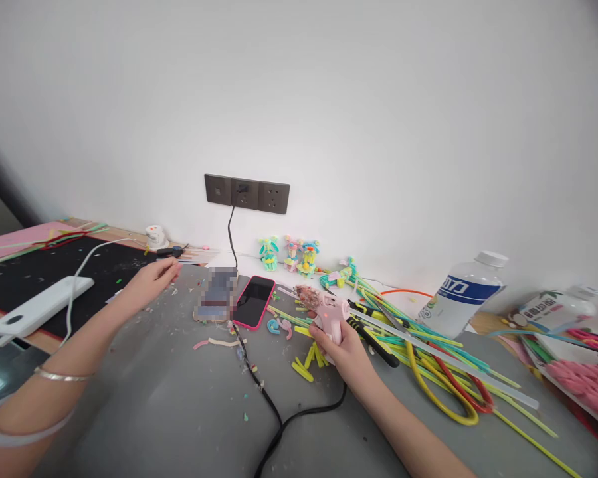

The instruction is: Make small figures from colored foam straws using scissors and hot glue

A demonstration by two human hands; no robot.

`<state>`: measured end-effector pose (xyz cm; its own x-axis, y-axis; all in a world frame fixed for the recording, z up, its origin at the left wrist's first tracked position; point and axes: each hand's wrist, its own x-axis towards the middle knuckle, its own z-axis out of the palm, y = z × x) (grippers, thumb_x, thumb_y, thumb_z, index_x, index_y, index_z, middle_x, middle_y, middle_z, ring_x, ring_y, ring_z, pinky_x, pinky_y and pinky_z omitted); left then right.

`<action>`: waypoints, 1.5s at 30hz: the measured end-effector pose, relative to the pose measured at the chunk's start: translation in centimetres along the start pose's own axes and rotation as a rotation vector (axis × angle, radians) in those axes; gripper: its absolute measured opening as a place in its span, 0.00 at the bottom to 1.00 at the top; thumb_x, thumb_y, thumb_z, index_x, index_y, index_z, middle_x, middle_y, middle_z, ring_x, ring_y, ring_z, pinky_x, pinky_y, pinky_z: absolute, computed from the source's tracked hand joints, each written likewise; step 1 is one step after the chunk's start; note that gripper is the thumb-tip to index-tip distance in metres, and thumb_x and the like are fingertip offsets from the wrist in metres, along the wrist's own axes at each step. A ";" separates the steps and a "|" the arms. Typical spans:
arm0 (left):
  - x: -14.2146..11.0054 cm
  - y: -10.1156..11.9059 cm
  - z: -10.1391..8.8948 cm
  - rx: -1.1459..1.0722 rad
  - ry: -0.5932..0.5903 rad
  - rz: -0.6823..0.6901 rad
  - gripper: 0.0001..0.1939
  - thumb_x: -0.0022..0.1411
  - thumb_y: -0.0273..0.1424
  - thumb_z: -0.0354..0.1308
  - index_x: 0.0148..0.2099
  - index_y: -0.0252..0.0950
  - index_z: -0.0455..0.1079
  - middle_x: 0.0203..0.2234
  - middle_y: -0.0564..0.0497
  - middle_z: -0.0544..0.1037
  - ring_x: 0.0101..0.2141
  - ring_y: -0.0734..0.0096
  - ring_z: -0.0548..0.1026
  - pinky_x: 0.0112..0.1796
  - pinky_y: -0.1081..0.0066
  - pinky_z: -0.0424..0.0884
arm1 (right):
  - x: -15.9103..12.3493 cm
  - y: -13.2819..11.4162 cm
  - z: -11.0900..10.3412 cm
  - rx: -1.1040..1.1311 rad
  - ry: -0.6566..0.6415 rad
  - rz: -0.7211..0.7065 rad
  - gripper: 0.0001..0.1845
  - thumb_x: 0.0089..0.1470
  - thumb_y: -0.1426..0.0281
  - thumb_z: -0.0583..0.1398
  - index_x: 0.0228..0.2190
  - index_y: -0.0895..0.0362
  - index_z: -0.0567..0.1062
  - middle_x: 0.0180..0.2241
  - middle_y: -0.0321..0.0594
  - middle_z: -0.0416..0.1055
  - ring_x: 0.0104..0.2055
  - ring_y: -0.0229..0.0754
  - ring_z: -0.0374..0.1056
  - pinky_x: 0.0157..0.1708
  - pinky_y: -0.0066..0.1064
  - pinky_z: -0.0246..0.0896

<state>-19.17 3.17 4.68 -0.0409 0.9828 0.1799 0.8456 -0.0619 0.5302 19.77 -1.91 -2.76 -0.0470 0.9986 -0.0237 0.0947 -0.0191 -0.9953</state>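
My right hand (346, 352) is wrapped round the handle of a pale pink hot glue gun (330, 312), whose nozzle end looks brown and crusted and points left. A long clear glue stick (443, 352) sticks out of its back to the right. My left hand (154, 279) hovers over the left part of the table, fingers stretched out toward the right, with nothing visible in them. Between the hands lie a phone with a pink case (255, 302) and another phone (216, 294), its screen blurred. Small curled pipe-cleaner pieces (279, 326) and short yellow pieces (309, 362) lie near the glue gun.
Several small pipe-cleaner figures (293, 254) stand by the wall. Yellow, green and red pipe cleaners (423, 372) spread at right, beside black-handled pliers (373, 342) and a white bottle (466, 292). A black cable (279, 425) crosses the front. A white power bank (40, 309) sits left.
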 end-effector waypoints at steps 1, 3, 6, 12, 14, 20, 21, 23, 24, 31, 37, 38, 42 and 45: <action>-0.2 0.8 -0.2 -0.013 -0.024 0.020 0.21 0.64 0.49 0.44 0.28 0.38 0.61 0.22 0.54 0.68 0.27 0.68 0.66 0.29 0.74 0.61 | 0.0 0.0 0.0 0.002 0.006 -0.003 0.36 0.42 0.47 0.67 0.45 0.62 0.76 0.24 0.35 0.67 0.21 0.36 0.56 0.21 0.29 0.50; -0.9 2.9 -0.4 -0.054 -0.152 0.048 0.23 0.62 0.50 0.46 0.27 0.38 0.65 0.22 0.52 0.72 0.25 0.68 0.67 0.28 0.73 0.62 | -0.1 0.0 0.0 -0.005 0.026 -0.013 0.36 0.42 0.46 0.67 0.43 0.62 0.76 0.24 0.36 0.67 0.21 0.37 0.56 0.21 0.29 0.51; -1.9 6.6 -0.1 -0.138 -0.324 0.104 0.24 0.60 0.51 0.50 0.26 0.38 0.71 0.24 0.50 0.77 0.25 0.65 0.70 0.27 0.71 0.63 | -0.2 -0.2 0.1 -0.010 0.053 -0.022 0.34 0.43 0.46 0.67 0.41 0.61 0.77 0.21 0.34 0.64 0.21 0.37 0.56 0.20 0.29 0.51; -2.5 12.5 4.7 -0.527 -0.384 0.105 0.14 0.54 0.45 0.62 0.29 0.39 0.79 0.23 0.48 0.80 0.23 0.66 0.73 0.25 0.69 0.67 | -0.6 -1.0 0.2 0.082 0.102 -0.030 0.31 0.43 0.47 0.67 0.39 0.60 0.77 0.18 0.32 0.63 0.20 0.37 0.57 0.20 0.28 0.54; -2.1 13.7 7.1 -0.685 -0.412 0.116 0.12 0.52 0.42 0.65 0.30 0.38 0.79 0.24 0.48 0.81 0.23 0.67 0.74 0.25 0.70 0.69 | -0.7 -1.2 0.2 0.101 0.127 -0.049 0.30 0.44 0.48 0.67 0.40 0.60 0.77 0.18 0.32 0.63 0.20 0.37 0.56 0.20 0.28 0.53; -0.8 15.5 12.6 -1.027 -0.522 0.056 0.19 0.48 0.43 0.71 0.28 0.35 0.70 0.22 0.53 0.75 0.18 0.76 0.71 0.22 0.74 0.67 | 0.0 -0.4 0.1 0.156 0.220 -0.060 0.34 0.43 0.47 0.67 0.43 0.60 0.76 0.17 0.31 0.63 0.19 0.37 0.57 0.19 0.28 0.52; -0.7 15.6 13.1 -1.084 -0.554 0.034 0.20 0.47 0.45 0.71 0.27 0.35 0.68 0.21 0.54 0.73 0.18 0.77 0.69 0.21 0.74 0.66 | 0.1 -0.3 0.1 0.160 0.230 -0.061 0.35 0.42 0.46 0.67 0.43 0.60 0.76 0.17 0.32 0.64 0.19 0.37 0.57 0.19 0.28 0.52; -0.8 15.5 13.8 -1.174 -0.618 0.009 0.22 0.49 0.46 0.70 0.27 0.35 0.66 0.20 0.56 0.68 0.17 0.79 0.65 0.21 0.74 0.65 | 0.2 -0.2 0.1 0.166 0.231 -0.054 0.34 0.41 0.46 0.67 0.41 0.60 0.76 0.18 0.32 0.65 0.19 0.37 0.57 0.19 0.28 0.54; -0.9 15.3 14.2 -1.196 -0.652 0.008 0.22 0.52 0.47 0.68 0.27 0.36 0.65 0.20 0.57 0.66 0.17 0.80 0.64 0.21 0.74 0.64 | 0.2 -0.3 0.1 0.167 0.223 -0.046 0.33 0.42 0.46 0.67 0.41 0.60 0.77 0.18 0.32 0.65 0.19 0.37 0.58 0.20 0.29 0.55; -1.6 14.5 15.2 -1.258 -0.746 0.069 0.21 0.67 0.47 0.54 0.29 0.37 0.58 0.22 0.59 0.60 0.16 0.83 0.52 0.21 0.74 0.54 | -0.2 -0.5 0.4 0.207 0.236 0.017 0.30 0.43 0.48 0.68 0.38 0.58 0.76 0.17 0.30 0.63 0.20 0.36 0.57 0.21 0.27 0.54; -1.6 14.6 14.8 -1.255 -0.743 0.098 0.23 0.68 0.47 0.50 0.27 0.38 0.54 0.21 0.60 0.56 0.17 0.82 0.48 0.21 0.72 0.46 | 0.2 0.7 0.3 0.212 0.228 0.028 0.28 0.41 0.47 0.68 0.31 0.58 0.73 0.17 0.31 0.62 0.19 0.35 0.56 0.19 0.26 0.52; -1.6 14.6 14.7 -1.262 -0.742 0.099 0.22 0.68 0.47 0.51 0.28 0.38 0.54 0.21 0.60 0.56 0.17 0.82 0.48 0.21 0.73 0.46 | 0.2 0.8 0.3 0.209 0.228 0.036 0.28 0.41 0.47 0.68 0.31 0.58 0.73 0.17 0.31 0.62 0.19 0.35 0.56 0.18 0.26 0.51; -1.5 14.4 14.7 -1.245 -0.726 0.096 0.19 0.67 0.46 0.53 0.30 0.39 0.57 0.20 0.60 0.57 0.18 0.80 0.49 0.21 0.74 0.48 | 0.2 0.7 0.1 0.207 0.207 0.047 0.30 0.42 0.46 0.68 0.36 0.59 0.74 0.17 0.31 0.62 0.19 0.35 0.55 0.18 0.26 0.49; -1.6 14.3 14.7 -1.182 -0.681 0.114 0.23 0.67 0.48 0.53 0.27 0.37 0.57 0.19 0.59 0.57 0.18 0.80 0.51 0.21 0.74 0.49 | 0.1 0.5 0.0 0.208 0.199 0.037 0.30 0.43 0.47 0.67 0.38 0.59 0.75 0.17 0.31 0.62 0.20 0.35 0.55 0.19 0.26 0.49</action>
<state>0.78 3.28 -0.20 0.5557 0.8313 0.0121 -0.1413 0.0801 0.9867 19.79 -1.81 -3.22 0.1508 0.9866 -0.0616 -0.1143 -0.0445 -0.9925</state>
